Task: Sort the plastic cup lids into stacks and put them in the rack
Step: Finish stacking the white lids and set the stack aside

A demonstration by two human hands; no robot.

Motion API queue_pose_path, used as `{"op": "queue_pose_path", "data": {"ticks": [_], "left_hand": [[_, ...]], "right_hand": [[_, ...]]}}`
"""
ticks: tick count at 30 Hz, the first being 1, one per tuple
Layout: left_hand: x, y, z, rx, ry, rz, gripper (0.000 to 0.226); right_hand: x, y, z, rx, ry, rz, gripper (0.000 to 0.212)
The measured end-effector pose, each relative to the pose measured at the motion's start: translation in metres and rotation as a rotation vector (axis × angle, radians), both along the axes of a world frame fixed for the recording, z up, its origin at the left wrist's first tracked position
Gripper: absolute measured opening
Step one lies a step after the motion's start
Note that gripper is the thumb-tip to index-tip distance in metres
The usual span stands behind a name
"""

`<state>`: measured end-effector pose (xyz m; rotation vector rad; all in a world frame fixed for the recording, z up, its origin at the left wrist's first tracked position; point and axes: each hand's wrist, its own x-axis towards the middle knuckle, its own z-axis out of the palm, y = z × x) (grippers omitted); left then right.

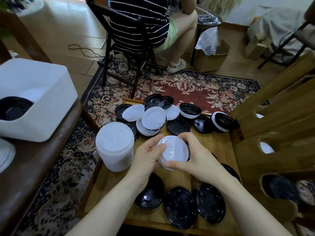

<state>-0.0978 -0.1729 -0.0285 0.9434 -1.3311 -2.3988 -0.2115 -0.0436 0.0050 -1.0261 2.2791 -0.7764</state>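
White lid (172,149) held above the desk (219,147), gripped by both the left hand (146,157) and right hand (194,157), fingers curled round its rim; best squared up, then nested onto the tall white stack (115,145) just to the left, loose black lids (180,206) kept apart

— What sits where on the low table (219,150)?

— A tall stack of lids (115,147) stands at its left edge. Loose lids (154,118) are piled along the far edge, and three more (180,206) lie in a row by the near edge.

— And the rack (272,116)?

— Against the table's right edge, lids in its slots, I think. A bin (34,99) rests on a bench (42,159) to the left.
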Motion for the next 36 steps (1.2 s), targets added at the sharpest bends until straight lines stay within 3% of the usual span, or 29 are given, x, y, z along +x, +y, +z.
{"op": "queue_pose_path", "data": {"ticks": [8,10,14,17,21,26,31,36], "left_hand": [[0.0,0.0,0.002,0.041,0.02,-0.017,0.049],[-0.001,0.0,0.0,0.03,0.013,0.0,0.042],[-0.003,-0.002,-0.002,0.063,-0.072,0.036,0.031],[-0.003,-0.004,-0.001,0.103,-0.118,0.01,0.029],[-0.002,-0.004,0.001,0.083,-0.17,-0.015,0.033],[-0.001,-0.006,0.004,0.084,-0.202,-0.007,0.028],[0.0,-0.001,0.009,0.086,-0.194,-0.017,0.027],[0.0,0.0,0.011,0.087,-0.203,-0.022,0.026]], "right_hand": [[-0.018,0.002,-0.009,-0.041,-0.123,0.113,0.079],[-0.029,-0.003,-0.007,-0.053,-0.127,0.145,0.07],[-0.057,-0.035,-0.01,-0.138,0.168,0.169,0.049],[-0.069,-0.069,-0.026,-0.029,0.51,0.288,0.042],[-0.071,-0.093,-0.04,0.021,0.785,0.407,0.033],[-0.07,-0.078,-0.046,0.01,0.964,0.462,0.014],[-0.063,-0.03,-0.042,0.008,0.915,0.441,0.016],[-0.051,0.016,-0.028,0.041,0.561,0.164,0.013]]}}
